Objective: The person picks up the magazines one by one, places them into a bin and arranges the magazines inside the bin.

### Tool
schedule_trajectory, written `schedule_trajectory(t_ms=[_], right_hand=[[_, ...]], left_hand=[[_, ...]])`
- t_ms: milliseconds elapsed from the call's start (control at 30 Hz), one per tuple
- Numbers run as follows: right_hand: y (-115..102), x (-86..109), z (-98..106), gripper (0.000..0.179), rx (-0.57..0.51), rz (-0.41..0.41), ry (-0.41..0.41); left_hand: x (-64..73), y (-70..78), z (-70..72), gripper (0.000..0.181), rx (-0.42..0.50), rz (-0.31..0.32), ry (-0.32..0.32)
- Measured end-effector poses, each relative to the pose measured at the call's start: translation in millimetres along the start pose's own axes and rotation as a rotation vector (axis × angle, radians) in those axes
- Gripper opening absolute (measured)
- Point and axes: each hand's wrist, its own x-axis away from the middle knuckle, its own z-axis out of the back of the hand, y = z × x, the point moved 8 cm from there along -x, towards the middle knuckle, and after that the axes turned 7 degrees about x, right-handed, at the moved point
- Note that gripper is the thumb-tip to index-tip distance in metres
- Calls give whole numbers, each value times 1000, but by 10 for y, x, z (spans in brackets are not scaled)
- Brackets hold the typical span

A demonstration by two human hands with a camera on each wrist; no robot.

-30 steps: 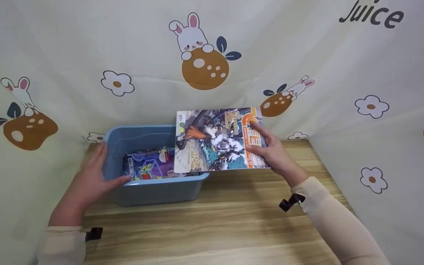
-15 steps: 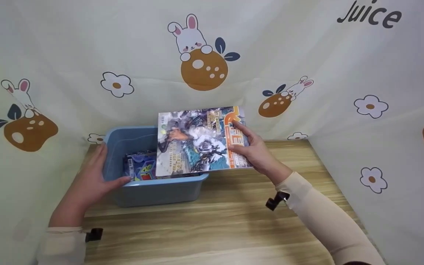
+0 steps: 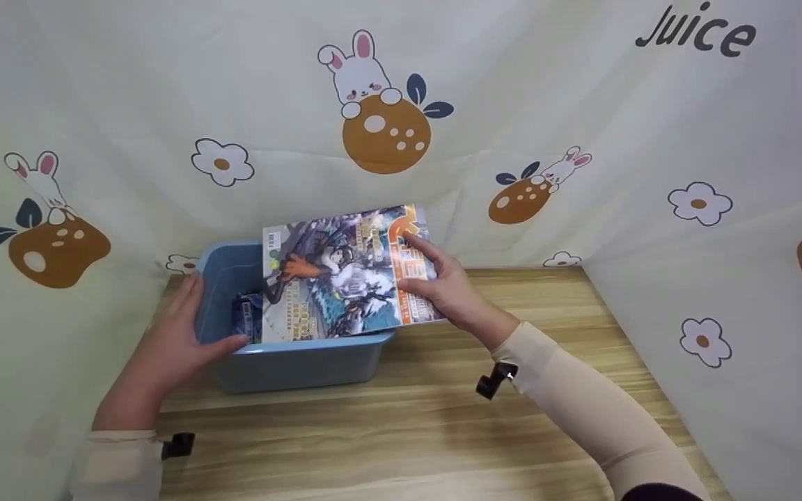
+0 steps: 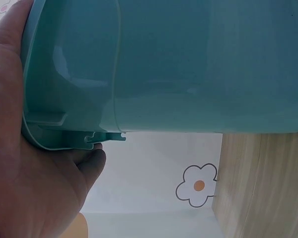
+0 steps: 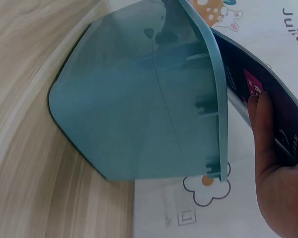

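Observation:
In the head view a blue plastic bin (image 3: 303, 365) stands on the left part of the wooden table. My left hand (image 3: 168, 341) grips its near left corner, the thumb along the front rim and the other fingers at the left side. My right hand (image 3: 443, 289) pinches the right edge of a magazine (image 3: 345, 278) with a colourful cartoon cover. Thumb and a finger lie on the cover; the right wrist view shows more fingers (image 5: 263, 129) on its dark underside. The magazine slants over the bin's opening, its right end beyond the rim. A purple-blue printed packet (image 3: 249, 316) shows inside the bin.
Pale cloth (image 3: 512, 76) printed with rabbits, oranges and flowers hangs behind the table and at both sides. The wood-grain tabletop (image 3: 443, 424) stretches in front of the bin and to its right. A small black clip-like device (image 3: 497, 379) sits at the right wrist.
My right hand has carried the magazine leftward and slightly down, so it now covers most of the bin's opening and hides most of the packet. The left hand and the bin have stayed put.

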Motion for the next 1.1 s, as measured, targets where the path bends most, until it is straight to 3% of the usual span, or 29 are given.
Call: schedule_trajectory(t_ms=[633, 1100], right_hand=[[-13, -175, -596, 92, -24, 43, -45], [-146, -239, -873, 90, 135, 75, -29]], left_hand=[[-15, -2, -18, 141, -10, 31, -17], [-8, 4, 6, 139, 18, 19, -4]])
